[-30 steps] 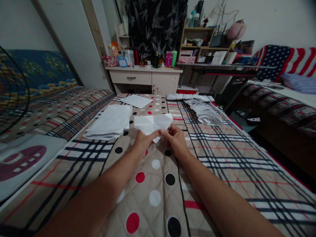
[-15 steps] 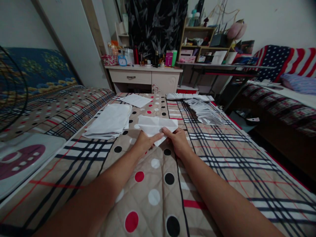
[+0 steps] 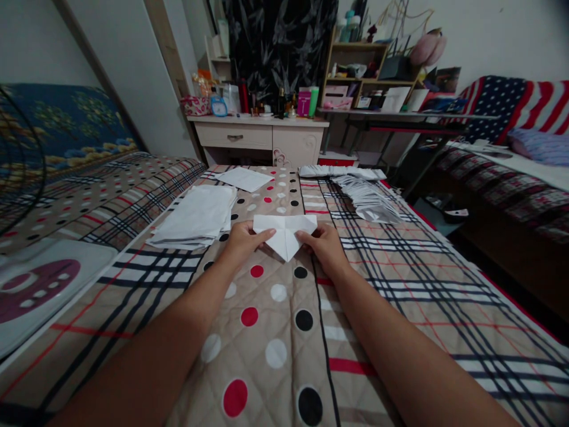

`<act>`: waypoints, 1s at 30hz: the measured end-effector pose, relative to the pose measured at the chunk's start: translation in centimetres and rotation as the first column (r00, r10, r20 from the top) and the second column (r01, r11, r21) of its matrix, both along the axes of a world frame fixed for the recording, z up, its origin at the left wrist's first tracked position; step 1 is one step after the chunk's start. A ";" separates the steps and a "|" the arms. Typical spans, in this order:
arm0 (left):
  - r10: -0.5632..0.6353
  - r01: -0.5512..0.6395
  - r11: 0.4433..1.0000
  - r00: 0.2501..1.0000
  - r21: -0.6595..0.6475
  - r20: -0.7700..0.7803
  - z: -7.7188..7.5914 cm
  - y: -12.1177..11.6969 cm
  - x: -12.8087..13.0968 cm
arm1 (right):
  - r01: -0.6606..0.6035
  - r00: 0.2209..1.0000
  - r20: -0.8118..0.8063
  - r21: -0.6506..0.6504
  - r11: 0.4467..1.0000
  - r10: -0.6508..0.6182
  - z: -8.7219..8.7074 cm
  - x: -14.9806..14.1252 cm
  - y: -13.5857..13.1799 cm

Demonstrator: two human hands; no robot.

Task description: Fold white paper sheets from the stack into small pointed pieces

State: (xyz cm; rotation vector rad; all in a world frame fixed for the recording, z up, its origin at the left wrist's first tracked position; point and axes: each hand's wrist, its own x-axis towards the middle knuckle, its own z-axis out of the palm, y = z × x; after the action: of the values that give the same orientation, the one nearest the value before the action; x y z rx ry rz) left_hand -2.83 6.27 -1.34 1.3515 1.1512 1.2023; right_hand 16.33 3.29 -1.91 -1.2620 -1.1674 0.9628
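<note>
At far left we are seeing the dark wire guard of a fan (image 3: 18,160) and, below it, a white pad with a purple oval (image 3: 40,284) lying on the quilt. The quilt (image 3: 275,356), beige with red, black and white dots down the middle and plaid bands at either side, is carrying everything else. Next comes a stack of white sheets (image 3: 198,216), lying just left of our hands, and beyond it a single white sheet (image 3: 244,178) near the far edge.

At centre our left hand (image 3: 242,240) is pinching the left edge of the folded white paper (image 3: 285,232), fingers closed on it with the thumb on top. The paper is lying low over the dotted strip between both hands, its flat edge away from us and its point aimed toward us. Our right hand (image 3: 323,244) is gripping the right edge in the same way, fingers curled closed onto the sheet.

Further right a fanned row of silvery packets (image 3: 371,201) is running along the plaid band, well apart from the hands. Behind, a dresser (image 3: 260,136) and a desk (image 3: 391,115) are standing against the wall; at far right a flag-patterned cover (image 3: 515,104) is draping a second bed.
</note>
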 end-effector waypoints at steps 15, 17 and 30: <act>0.113 0.178 0.901 0.784 0.396 -0.611 -1.9 2.0 -1.6 | 0.072 0.745 0.639 0.206 0.976 -0.190 -1.1 1.8 1.5; 0.107 0.232 0.879 0.755 0.416 -0.647 -1.9 2.3 -1.7 | 0.052 0.766 0.611 0.249 0.967 -0.199 -1.4 1.9 1.8; 0.157 0.301 0.837 0.667 0.456 -0.729 -0.5 1.4 -0.8 | -0.162 0.691 0.705 0.369 0.915 -0.161 -0.1 0.9 1.5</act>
State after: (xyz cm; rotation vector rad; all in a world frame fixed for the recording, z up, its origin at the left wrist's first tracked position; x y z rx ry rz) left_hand -3.67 7.64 -1.87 2.4863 1.3149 0.9404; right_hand 17.24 4.80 -2.05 -1.3196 -1.8718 0.1348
